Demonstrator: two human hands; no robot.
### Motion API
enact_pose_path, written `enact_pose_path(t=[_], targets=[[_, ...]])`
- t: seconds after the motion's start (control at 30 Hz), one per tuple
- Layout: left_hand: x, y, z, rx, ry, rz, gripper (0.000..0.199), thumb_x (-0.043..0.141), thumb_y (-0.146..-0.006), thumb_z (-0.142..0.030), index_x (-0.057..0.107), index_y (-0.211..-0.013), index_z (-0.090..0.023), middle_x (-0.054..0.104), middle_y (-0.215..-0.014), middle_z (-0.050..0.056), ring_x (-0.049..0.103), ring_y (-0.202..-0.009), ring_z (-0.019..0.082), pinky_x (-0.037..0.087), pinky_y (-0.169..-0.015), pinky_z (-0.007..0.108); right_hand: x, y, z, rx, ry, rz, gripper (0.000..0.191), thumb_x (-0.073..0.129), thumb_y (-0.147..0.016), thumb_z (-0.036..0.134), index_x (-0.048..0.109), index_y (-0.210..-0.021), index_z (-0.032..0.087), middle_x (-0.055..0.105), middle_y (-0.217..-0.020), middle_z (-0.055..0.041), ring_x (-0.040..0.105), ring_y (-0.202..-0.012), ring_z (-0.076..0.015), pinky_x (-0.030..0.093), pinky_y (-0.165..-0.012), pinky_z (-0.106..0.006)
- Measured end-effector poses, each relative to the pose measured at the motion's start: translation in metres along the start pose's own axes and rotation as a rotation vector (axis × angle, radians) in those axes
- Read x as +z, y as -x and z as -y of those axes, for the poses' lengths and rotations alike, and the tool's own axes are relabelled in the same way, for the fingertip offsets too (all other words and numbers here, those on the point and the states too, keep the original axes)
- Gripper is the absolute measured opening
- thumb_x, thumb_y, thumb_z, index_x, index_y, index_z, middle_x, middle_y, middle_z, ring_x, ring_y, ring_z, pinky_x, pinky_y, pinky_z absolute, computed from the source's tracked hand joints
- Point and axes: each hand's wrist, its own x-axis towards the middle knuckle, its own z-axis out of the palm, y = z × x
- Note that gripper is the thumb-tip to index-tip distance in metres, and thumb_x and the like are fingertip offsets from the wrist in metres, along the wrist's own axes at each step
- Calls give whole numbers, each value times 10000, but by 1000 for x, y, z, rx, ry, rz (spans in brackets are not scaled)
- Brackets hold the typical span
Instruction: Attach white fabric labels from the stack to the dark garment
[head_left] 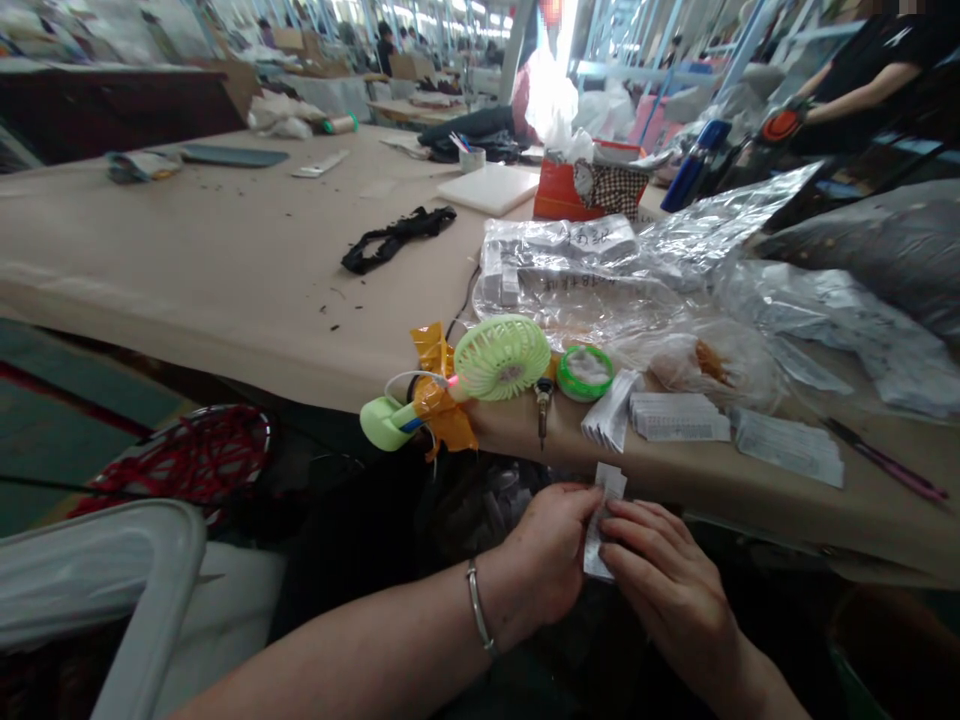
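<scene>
Between my two hands, just off the table's front edge, is a small stack of white printed labels [598, 560]. My left hand [547, 545] is closed, gripping the labels from the left with thumb and fingers. From the right, the fingers of my right hand [664, 575] press on the same labels. Past them on the table edge lie a folded bundle of labels [611, 412], a fanned row of labels [679, 416] and another label pile [787, 446]. A green round tub [585, 373] of pale stuff sits behind.
A green hand fan [502, 358] is taped to the edge, beside a pointed tool [543, 410]. Scissors [885, 460] lie at the right. Clear plastic bags [585, 285], black cloth [397, 238] and a red box [555, 188] lie farther back. A person's arm [862, 98] shows far right.
</scene>
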Motion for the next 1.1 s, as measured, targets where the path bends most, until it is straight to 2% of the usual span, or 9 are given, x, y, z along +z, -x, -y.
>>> enact_pose_path(t=[0.1,0.27,0.43,0.5,0.57,0.67,0.8,0.97,1.1], targets=[[-1,1,0,-7,0,-9,144,615,-753,-238,627,-713,-100,602,-647,41,542,-545,103,371,-512,208,-2,-1,-2,-1,7,5,192,542,-863,75,663,-946,199,725,-985,-56,640,-1080,-203,500,-956,-400],[0,1,0,-9,-66,-29,36,620,-719,-97,630,-747,-77,613,-682,44,549,-552,81,379,-509,173,-2,-1,2,-13,2,26,189,549,-857,66,656,-945,193,721,-983,-57,628,-1089,-217,513,-941,-414],[0,4,-1,-41,-162,-36,95,554,-846,-167,598,-837,-83,598,-653,31,541,-475,79,414,-477,186,-15,5,-10,50,69,-24,322,564,-857,81,593,-1161,184,688,-1067,-81,581,-1139,-229,525,-923,-393],[-1,5,-1,-86,-239,-67,151,500,-898,-221,579,-893,-92,638,-688,61,579,-478,109,468,-504,227,-27,12,-28,155,228,-113,384,570,-875,153,533,-1257,176,653,-1123,-116,553,-1170,-265,505,-939,-440],[-3,5,-1,-92,-282,-89,152,475,-915,-224,564,-904,-102,655,-713,73,608,-504,121,478,-510,230,-40,21,-48,295,474,-174,473,546,-904,315,470,-1331,126,606,-1183,-184,515,-1199,-334,465,-950,-526],[-5,4,3,-97,-291,-95,148,479,-914,-230,555,-883,-107,652,-705,71,621,-524,128,477,-506,224,-51,36,-75,448,773,-89,642,431,-916,519,440,-1352,49,559,-1244,-258,473,-1208,-424,430,-912,-609],[-8,4,9,-106,-291,-106,146,493,-903,-229,558,-883,-100,646,-684,74,622,-529,134,472,-508,224,-55,51,-88,435,824,4,465,433,-939,404,519,-1286,108,598,-1242,-197,532,-1148,-371,434,-909,-557],[-11,4,10,-114,-302,-99,148,493,-903,-234,550,-908,-97,647,-693,74,620,-544,133,468,-517,225,-67,54,-94,381,620,-96,234,511,-922,336,631,-1038,173,681,-1062,-109,628,-992,-256,478,-898,-449],[-12,4,9,-103,-318,-80,160,489,-902,-239,558,-915,-95,649,-710,75,614,-540,128,475,-519,231,-71,50,-92,417,403,-228,114,571,-891,278,653,-894,200,696,-955,-69,658,-917,-218,507,-884,-418]])
